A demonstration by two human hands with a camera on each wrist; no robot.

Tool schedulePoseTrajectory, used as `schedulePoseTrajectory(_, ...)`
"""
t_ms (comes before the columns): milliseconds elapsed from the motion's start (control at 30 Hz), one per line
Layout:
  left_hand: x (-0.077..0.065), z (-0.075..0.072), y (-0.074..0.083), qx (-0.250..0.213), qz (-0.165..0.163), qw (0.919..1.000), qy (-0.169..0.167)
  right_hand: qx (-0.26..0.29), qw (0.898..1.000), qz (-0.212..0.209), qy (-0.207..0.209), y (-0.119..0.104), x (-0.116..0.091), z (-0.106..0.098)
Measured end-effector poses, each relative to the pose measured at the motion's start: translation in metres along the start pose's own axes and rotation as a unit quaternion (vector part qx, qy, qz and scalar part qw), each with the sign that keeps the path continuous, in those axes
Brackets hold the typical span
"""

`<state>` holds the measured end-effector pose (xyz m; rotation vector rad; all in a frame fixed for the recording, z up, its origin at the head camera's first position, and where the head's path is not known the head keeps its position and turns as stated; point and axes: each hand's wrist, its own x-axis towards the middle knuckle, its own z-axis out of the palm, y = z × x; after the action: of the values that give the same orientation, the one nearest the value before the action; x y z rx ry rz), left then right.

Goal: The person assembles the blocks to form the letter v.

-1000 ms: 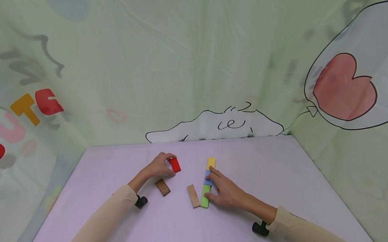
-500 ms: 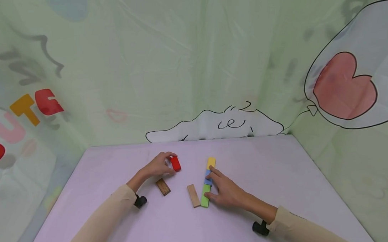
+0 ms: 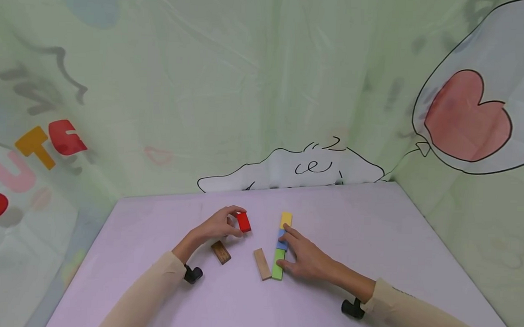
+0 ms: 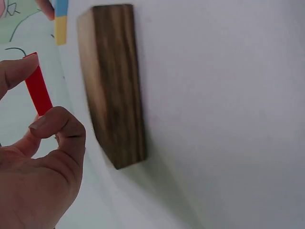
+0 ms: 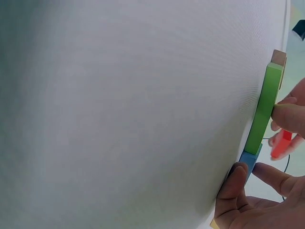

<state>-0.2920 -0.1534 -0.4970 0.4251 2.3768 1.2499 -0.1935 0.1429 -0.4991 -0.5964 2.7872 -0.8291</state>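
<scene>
My left hand (image 3: 218,223) pinches a red block (image 3: 244,222) between thumb and fingertip; the left wrist view shows this block (image 4: 39,90) tilted. Green (image 3: 278,273), blue (image 3: 282,244) and yellow (image 3: 287,218) blocks make an end-to-end row. Across this row lies my right hand (image 3: 308,257), its thumb on the green block and its fingers on the blue one, partly hiding it. In the right wrist view, fingers curl about the blue block (image 5: 249,159) while the thumb touches the green block (image 5: 265,109). A dark brown wooden block (image 3: 221,252) lies just below my left hand.
A light wooden block (image 3: 262,264) lies slanted left of the green block, its near end close to it. The pale lilac table (image 3: 222,306) meets a printed fabric backdrop (image 3: 195,94) behind and at both sides. Small black cameras (image 3: 193,274) sit on both wrists.
My left hand has moved slightly right with the red block, closer to the coloured row. My right hand stays in place on the row.
</scene>
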Motion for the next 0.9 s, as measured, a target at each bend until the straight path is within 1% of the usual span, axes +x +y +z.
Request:
schedulePoseTrajectory(100,-0.004,0.001,0.005,-0.005,0.002,1.0,0.0,0.0,1.0,-0.001,-0.001,0.0,0.0,0.0)
schedulePoseTrajectory(200,-0.008,0.003,0.01,0.003,0.01,0.9999,0.002,0.0,1.0,0.0,0.0,0.0,0.0,0.0)
schedulePoseTrajectory(367,-0.013,0.009,0.016,0.042,0.015,0.999,0.008,-0.001,1.0,0.001,0.001,-0.001,0.0,0.0)
schedulePoseTrajectory(467,-0.016,0.014,0.021,0.067,0.011,0.9976,0.012,0.0,1.0,0.001,0.002,-0.001,0.0,0.0)
schedulePoseTrajectory(700,-0.024,0.026,0.032,0.101,-0.001,0.9946,0.023,-0.001,1.0,-0.001,-0.002,0.0,-0.001,0.0)
schedulePoseTrajectory(900,-0.026,0.032,0.035,0.127,-0.002,0.9912,0.037,-0.006,1.0,0.003,-0.002,0.0,-0.001,0.0)
